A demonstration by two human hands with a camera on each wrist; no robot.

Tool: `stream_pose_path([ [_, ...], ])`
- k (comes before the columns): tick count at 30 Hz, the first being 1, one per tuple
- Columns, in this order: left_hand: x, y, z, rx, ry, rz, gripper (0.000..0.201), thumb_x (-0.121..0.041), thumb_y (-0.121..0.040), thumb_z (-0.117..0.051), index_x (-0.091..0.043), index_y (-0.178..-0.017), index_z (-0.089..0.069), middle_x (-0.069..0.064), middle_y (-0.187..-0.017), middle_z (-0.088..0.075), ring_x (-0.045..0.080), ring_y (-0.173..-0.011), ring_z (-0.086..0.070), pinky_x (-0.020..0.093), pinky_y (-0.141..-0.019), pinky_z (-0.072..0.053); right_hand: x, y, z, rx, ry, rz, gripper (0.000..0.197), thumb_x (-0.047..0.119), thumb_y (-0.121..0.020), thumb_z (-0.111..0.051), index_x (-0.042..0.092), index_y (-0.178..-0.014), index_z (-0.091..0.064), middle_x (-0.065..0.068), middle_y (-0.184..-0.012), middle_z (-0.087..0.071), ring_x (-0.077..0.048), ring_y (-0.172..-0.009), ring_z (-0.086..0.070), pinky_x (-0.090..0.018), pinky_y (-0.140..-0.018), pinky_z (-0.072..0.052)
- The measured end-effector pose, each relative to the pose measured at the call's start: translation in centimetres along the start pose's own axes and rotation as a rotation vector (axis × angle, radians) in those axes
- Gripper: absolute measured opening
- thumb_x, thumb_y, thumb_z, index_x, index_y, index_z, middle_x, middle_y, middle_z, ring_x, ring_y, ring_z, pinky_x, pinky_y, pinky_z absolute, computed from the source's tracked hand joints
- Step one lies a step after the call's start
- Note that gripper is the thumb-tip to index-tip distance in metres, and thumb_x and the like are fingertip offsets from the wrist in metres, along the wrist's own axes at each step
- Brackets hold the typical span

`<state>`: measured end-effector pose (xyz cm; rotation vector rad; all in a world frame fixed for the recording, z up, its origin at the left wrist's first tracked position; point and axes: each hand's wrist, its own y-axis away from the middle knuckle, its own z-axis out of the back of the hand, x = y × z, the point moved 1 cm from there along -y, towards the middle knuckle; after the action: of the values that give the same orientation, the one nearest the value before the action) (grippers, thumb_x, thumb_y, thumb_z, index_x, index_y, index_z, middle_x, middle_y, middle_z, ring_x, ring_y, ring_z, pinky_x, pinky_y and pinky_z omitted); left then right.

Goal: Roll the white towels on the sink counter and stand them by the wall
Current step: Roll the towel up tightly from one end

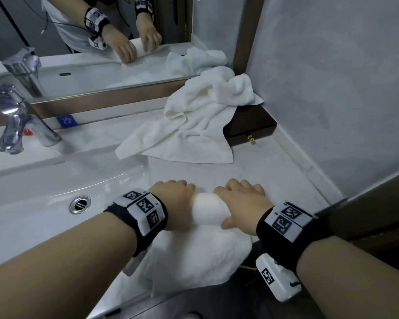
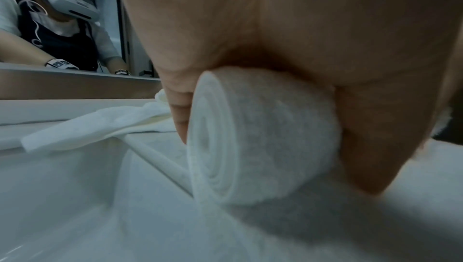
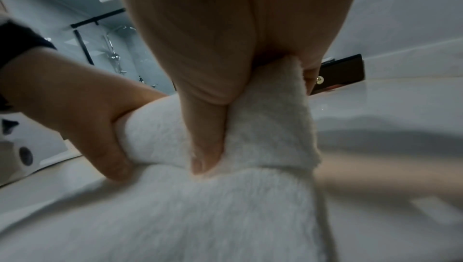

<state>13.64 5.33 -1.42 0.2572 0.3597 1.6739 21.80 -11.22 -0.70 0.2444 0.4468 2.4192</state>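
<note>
Seemingly both hands [image 1: 207, 201] round half-rolled towel [image 1: 209, 211]

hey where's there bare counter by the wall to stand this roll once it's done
Bare counter runs along the right wall, between the dark box and your right hand. The back corner is crowded: a loose towel drapes over the box there.
</note>
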Motion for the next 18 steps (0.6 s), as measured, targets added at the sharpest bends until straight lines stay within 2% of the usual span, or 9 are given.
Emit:
stream_pose_path([
  [2, -0.3, -0.4, -0.2, 0.006, 0.039, -0.010, 0.062, -0.067, -0.065, -0.065, -0.031, -0.112, -0.048, -0.009, -0.108, -0.054, 0.015, -0.095, -0.058, 0.029, -0.072, -0.040, -0.1, -0.4, -0.5, -0.069, 0.029, 0.009, 0.050, 0.040, -0.077, -0.072, 0.033, -0.112, -0.038, 0.004, -0.110, -0.047, -0.018, -0.091, -0.036, -0.038, -0.078, -0.028],
  [4, -0.4, -0.8, -0.3, 0.016, 0.070, -0.028, 0.066, -0.068, -0.062, -0.065, -0.030, -0.114, -0.048, -0.008, -0.109, -0.056, 0.016, -0.092, -0.058, 0.029, -0.072, -0.041, -0.1, -0.8, -0.9, -0.146, 0.063, -0.002, 0.050, 0.030, -0.076, -0.072, 0.036, -0.109, -0.035, 0.005, -0.108, -0.050, -0.018, -0.089, -0.037, -0.038, -0.076, -0.027],
  [7, -0.2, -1.3, -0.1, 0.027, 0.126, -0.021, 0.076, -0.079, -0.054, -0.063, -0.032, -0.111, -0.047, -0.009, -0.103, -0.056, 0.014, -0.082, -0.055, 0.030, -0.069, -0.044, -0.4, -1.5, -1.5, -0.262, 0.080, -0.050, 0.064, 0.016, -0.072, -0.070, 0.043, -0.113, -0.031, 0.006, -0.121, -0.046, -0.022, -0.104, -0.040, -0.041, -0.085, -0.027],
  [9, 0.2, -1.7, 0.2, 0.050, 0.173, -0.002, 0.082, -0.090, -0.051, -0.057, -0.032, -0.107, -0.045, -0.012, -0.096, -0.052, 0.013, -0.079, -0.055, 0.031, -0.066, -0.044, -0.7, -1.9, -1.7, -0.295, 0.057, -0.105, 0.080, 0.011, -0.068, -0.069, 0.049, -0.121, -0.024, 0.001, -0.139, -0.031, -0.026, -0.119, -0.030, -0.047, -0.098, -0.020],
  [10, 0.4, -2.0, 0.3, 0.061, 0.196, 0.009, 0.082, -0.091, -0.052, -0.055, -0.031, -0.107, -0.045, -0.012, -0.094, -0.051, 0.012, -0.079, -0.055, 0.031, -0.065, -0.043, -0.9, -2.0, -2.0, -0.302, 0.047, -0.149, 0.087, 0.013, -0.068, -0.071, 0.053, -0.126, -0.019, -0.003, -0.146, -0.020, -0.027, -0.126, -0.023, -0.051, -0.104, -0.016],
  [12, 0.7, -2.5, 0.5, 0.065, 0.240, 0.033, 0.076, -0.084, -0.062, -0.059, -0.027, -0.110, -0.046, -0.010, -0.096, -0.052, 0.013, -0.080, -0.054, 0.031, -0.066, -0.041, -1.2, -1.8, -2.6, -0.324, 0.031, -0.254, 0.098, 0.030, -0.077, -0.073, 0.054, -0.138, 0.000, -0.009, -0.153, -0.002, -0.031, -0.138, -0.012, -0.058, -0.110, -0.012],
  [14, 1.0, -2.9, 0.5, 0.062, 0.256, 0.050, 0.069, -0.074, -0.071, -0.062, -0.023, -0.116, -0.047, -0.008, -0.100, -0.050, 0.016, -0.085, -0.053, 0.032, -0.072, -0.042, -1.1, -1.3, -3.5, -0.373, -0.046, -0.353, 0.096, 0.049, -0.089, -0.058, 0.046, -0.144, 0.020, -0.010, -0.158, 0.010, -0.032, -0.146, -0.003, -0.059, -0.115, -0.011],
  [15, 1.1, -3.2, 0.5, 0.062, 0.256, 0.057, 0.067, -0.070, -0.074, -0.062, -0.022, -0.118, -0.046, -0.006, -0.102, -0.048, 0.019, -0.089, -0.053, 0.034, -0.075, -0.043, -1.0, -0.9, -3.8, -0.400, -0.114, -0.399, 0.094, 0.053, -0.092, -0.050, 0.040, -0.145, 0.027, -0.010, -0.159, 0.014, -0.031, -0.148, 0.002, -0.058, -0.117, -0.009],
  [18, 1.8, -3.7, 0.6, 0.043, 0.279, 0.094, 0.059, -0.064, -0.077, -0.062, -0.020, -0.112, -0.044, -0.001, -0.108, -0.050, 0.023, -0.094, -0.056, 0.038, -0.080, -0.046, -0.1, -0.1, -4.9, -0.434, -0.232, -0.452, 0.089, 0.055, -0.096, -0.035, 0.023, -0.144, 0.033, -0.009, -0.161, 0.020, -0.028, -0.149, 0.010, -0.051, -0.120, -0.004],
])
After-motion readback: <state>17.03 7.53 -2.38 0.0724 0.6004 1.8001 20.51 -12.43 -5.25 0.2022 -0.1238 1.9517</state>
